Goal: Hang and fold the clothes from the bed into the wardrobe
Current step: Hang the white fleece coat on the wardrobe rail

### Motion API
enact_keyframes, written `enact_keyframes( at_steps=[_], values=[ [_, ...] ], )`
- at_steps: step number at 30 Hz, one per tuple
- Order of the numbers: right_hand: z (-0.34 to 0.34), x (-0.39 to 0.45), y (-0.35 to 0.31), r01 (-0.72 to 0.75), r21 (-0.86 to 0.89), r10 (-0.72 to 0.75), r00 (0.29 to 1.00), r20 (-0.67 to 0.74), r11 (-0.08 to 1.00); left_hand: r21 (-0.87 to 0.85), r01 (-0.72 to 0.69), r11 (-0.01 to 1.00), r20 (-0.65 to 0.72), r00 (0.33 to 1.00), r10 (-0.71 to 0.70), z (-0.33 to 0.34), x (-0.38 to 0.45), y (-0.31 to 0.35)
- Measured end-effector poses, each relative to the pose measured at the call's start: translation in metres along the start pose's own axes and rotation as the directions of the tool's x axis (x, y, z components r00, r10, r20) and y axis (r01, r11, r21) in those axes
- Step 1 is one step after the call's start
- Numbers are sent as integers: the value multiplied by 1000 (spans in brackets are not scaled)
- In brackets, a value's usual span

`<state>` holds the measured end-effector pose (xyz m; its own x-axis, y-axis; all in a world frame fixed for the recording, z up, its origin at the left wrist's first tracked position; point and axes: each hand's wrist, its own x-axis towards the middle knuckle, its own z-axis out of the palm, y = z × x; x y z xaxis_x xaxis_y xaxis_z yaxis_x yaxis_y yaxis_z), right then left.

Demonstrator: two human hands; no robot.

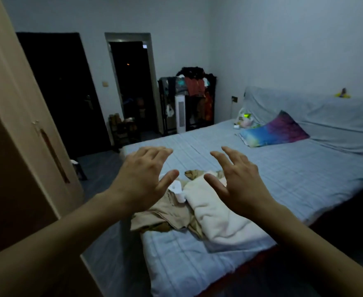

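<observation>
both my left hand (143, 179) and right hand (239, 185) hover with fingers spread and empty over the clothes pile (197, 211) on the bed (283, 179), so a blind grab could tangle the beige garment (163, 215) with the white one (219, 219).

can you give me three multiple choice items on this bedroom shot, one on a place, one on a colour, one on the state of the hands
1. Where does the pile of cream and tan clothes lie?
A. on the near corner of the blue striped bed
B. on the floor by the door
C. inside the wardrobe

2. What colours has the pillow near the head of the bed?
A. plain white
B. blue and purple
C. red and black

3. How are the two hands?
A. both grip a garment
B. one holds a hanger
C. both open, holding nothing

Answers:
1 A: the clothes rest on the bed's near corner.
2 B: the pillow runs from blue to purple.
3 C: the left hand and right hand spread their fingers above the pile, holding nothing.
</observation>
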<state>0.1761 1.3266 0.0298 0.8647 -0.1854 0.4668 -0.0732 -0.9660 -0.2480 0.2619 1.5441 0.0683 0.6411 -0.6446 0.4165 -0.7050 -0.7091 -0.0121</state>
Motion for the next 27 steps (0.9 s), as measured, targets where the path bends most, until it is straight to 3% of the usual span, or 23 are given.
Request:
enact_keyframes(
  at_steps=[9, 15, 27],
  values=[
    [29, -4, 81, -194, -106, 205, 974, 101, 975, -238, -89, 967, 90, 989, 114, 117, 63, 31],
    [54, 28, 108, -266, -234, 310, 934, 177, 935, -308, -116, 944, 111, 981, 157, 176, 108, 13],
    [124, 66, 161, -323, -165, 358, 890, 282, 932, -341, -23, 940, 220, 970, 104, 245, 152, -12]
  ],
)
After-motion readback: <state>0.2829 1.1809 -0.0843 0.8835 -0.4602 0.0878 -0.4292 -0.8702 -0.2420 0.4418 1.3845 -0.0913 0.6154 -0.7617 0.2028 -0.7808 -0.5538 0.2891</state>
